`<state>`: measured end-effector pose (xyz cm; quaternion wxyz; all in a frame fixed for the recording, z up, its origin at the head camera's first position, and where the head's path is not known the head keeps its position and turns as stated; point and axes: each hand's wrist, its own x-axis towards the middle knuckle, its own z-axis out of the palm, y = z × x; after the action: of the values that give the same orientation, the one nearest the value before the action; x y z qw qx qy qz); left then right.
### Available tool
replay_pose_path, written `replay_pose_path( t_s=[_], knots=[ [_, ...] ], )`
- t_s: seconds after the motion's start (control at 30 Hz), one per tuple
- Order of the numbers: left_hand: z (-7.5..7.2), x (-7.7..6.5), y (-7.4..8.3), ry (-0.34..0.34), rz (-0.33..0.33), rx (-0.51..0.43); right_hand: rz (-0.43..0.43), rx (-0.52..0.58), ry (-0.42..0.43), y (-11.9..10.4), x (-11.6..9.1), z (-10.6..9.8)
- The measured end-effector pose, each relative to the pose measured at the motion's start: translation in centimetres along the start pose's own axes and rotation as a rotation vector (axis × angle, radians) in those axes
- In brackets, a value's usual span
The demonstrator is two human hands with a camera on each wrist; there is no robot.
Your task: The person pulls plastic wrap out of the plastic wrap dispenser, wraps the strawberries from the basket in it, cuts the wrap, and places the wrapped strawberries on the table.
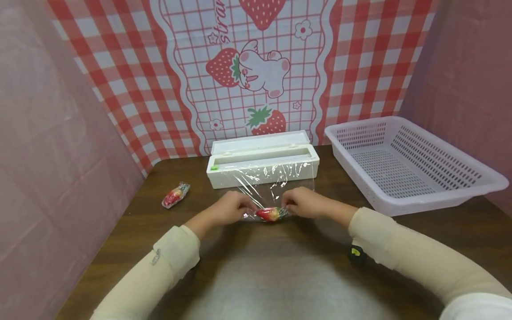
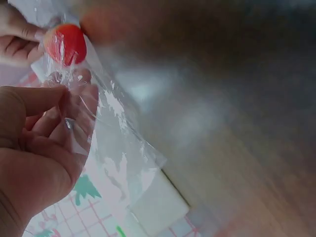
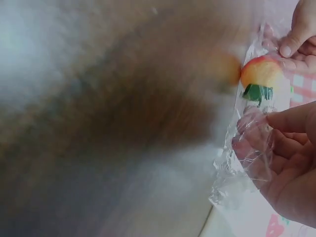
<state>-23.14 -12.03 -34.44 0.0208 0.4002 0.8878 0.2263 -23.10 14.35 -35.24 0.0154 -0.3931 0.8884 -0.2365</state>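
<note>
A red and yellow toy strawberry [image 1: 269, 214] with green leaves lies in clear plastic wrap [image 1: 260, 189], which stretches back to a white wrap dispenser box [image 1: 264, 171] with its lid raised. On the strawberry's left, my left hand [image 1: 233, 207] pinches the wrap between thumb and fingers. My right hand [image 1: 306, 202] pinches it at the leafy end. The left wrist view shows the strawberry's red tip [image 2: 69, 45] under the film, just past my fingertips. In the right wrist view the green leaves [image 3: 257, 92] sit close to my thumb.
A second strawberry [image 1: 176, 195], wrapped in film, lies at the table's left. At the right stands a white perforated basket [image 1: 400, 164]. A green slider [image 1: 214, 168] sits on the box's left front edge. A checked strawberry-print cloth [image 1: 264, 71] hangs behind the table.
</note>
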Motion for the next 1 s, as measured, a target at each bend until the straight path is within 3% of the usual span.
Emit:
replay_pose_path(
  t_s=[0.1, 0.2, 0.43, 0.6, 0.77, 0.87, 1.0],
  knots=[
    [-0.3, 0.5, -0.6, -0.045, -0.093, -0.083, 0.068, 0.09, -0.046, 0.5, 0.3, 0.0],
    [-0.6, 1.1, -1.1, -0.068, -0.154, -0.095, 0.129, 0.133, -0.074, 1.0, 0.6, -0.1],
    [-0.6, 2.0, -2.2, -0.038, -0.174, 0.058, 0.121, -0.08, -0.001, 2.2, 1.3, -0.2],
    [-0.3, 2.1, -2.9, -0.043, -0.215, 0.096, 0.101, -0.144, 0.035, 2.6, 1.5, -0.3],
    [-0.4, 1.7, -3.1, -0.021, -0.212, 0.112, 0.112, -0.146, 0.092, 2.4, 1.4, -1.1],
    [-0.5, 1.4, -2.8, 0.064, -0.205, 0.135, 0.099, -0.118, 0.16, 1.9, 1.4, -1.7],
    [-0.3, 1.4, -2.2, 0.151, -0.112, 0.154, -0.012, -0.117, 0.166, 1.0, 1.6, -1.9]
  ],
)
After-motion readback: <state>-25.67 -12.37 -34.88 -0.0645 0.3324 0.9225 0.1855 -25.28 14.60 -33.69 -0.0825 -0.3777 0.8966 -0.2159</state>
